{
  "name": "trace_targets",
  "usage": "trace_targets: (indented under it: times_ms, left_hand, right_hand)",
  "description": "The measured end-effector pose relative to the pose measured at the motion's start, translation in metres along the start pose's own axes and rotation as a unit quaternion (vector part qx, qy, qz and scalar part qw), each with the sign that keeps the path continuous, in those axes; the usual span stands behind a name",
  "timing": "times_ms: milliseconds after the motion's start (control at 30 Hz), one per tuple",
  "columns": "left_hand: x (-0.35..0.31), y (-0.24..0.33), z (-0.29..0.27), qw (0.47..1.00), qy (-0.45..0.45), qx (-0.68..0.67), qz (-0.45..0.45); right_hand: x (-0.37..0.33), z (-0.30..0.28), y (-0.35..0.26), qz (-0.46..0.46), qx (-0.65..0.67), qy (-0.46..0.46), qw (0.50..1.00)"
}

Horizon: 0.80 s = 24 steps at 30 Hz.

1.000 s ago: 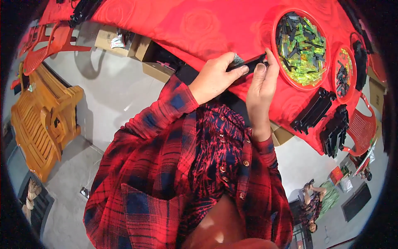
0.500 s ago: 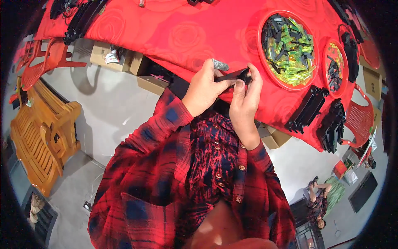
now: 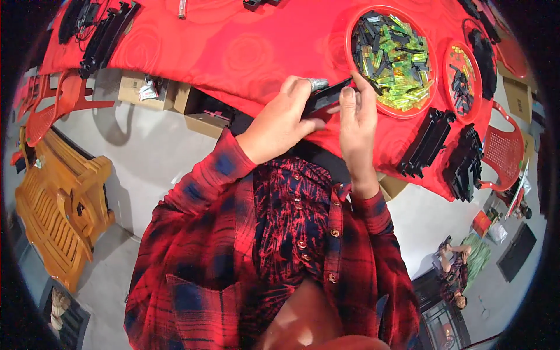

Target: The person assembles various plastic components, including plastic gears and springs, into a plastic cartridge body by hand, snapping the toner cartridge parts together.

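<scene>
A long black plastic strip (image 3: 328,98) is held between my two hands, above the near edge of the red-clothed table (image 3: 245,55). My left hand (image 3: 279,123) grips its left end, the thumb stretched out below. At the strip's right end, my right hand (image 3: 357,122) has its fingertips and thumb closed on it. Just behind the strip, a crumpled silvery object (image 3: 318,84) shows in part next to my left fingers; I cannot make out what it is. A red round tray (image 3: 408,115) of black and yellow-green clear plastic pieces stands right of my right hand.
A smaller red tray (image 3: 479,96) holds small black and orange pieces. Stacks of black strips (image 3: 427,142) lie along the right edge, more strips (image 3: 108,38) at far left. Cartons (image 3: 205,125), red chairs (image 3: 503,149) and a wooden bench (image 3: 58,204) surround the table. Another person (image 3: 457,271) sits lower right.
The strip has turned so that more of its broad side shows. My right hand has moved slightly right and its fingers have straightened. My left hand has shifted slightly left; its thumb has come off the strip.
</scene>
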<state>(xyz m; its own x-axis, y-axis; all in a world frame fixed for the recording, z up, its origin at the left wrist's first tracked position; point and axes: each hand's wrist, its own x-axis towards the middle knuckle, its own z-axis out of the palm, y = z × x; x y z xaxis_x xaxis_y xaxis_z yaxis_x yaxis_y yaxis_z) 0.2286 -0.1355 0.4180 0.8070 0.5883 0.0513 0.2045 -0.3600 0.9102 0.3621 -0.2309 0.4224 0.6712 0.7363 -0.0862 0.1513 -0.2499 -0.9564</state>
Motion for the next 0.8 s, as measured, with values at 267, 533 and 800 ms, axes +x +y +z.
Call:
trace_targets:
  times_ms: [267, 533, 800]
  left_hand:
    - [0.002, -0.007, -0.014, 0.992, 0.087, 0.079, -0.046]
    - [0.013, -0.016, -0.003, 0.965, 0.104, 0.239, 0.016]
    - [0.015, -0.023, 0.004, 0.968, 0.093, 0.234, -0.002]
  right_hand:
    - [0.030, -0.023, 0.021, -0.023, -0.028, 0.014, 0.999]
    - [0.098, -0.073, 0.048, -0.127, -0.198, 0.136, 0.962]
    - [0.161, -0.059, 0.049, -0.258, -0.383, 0.166, 0.871]
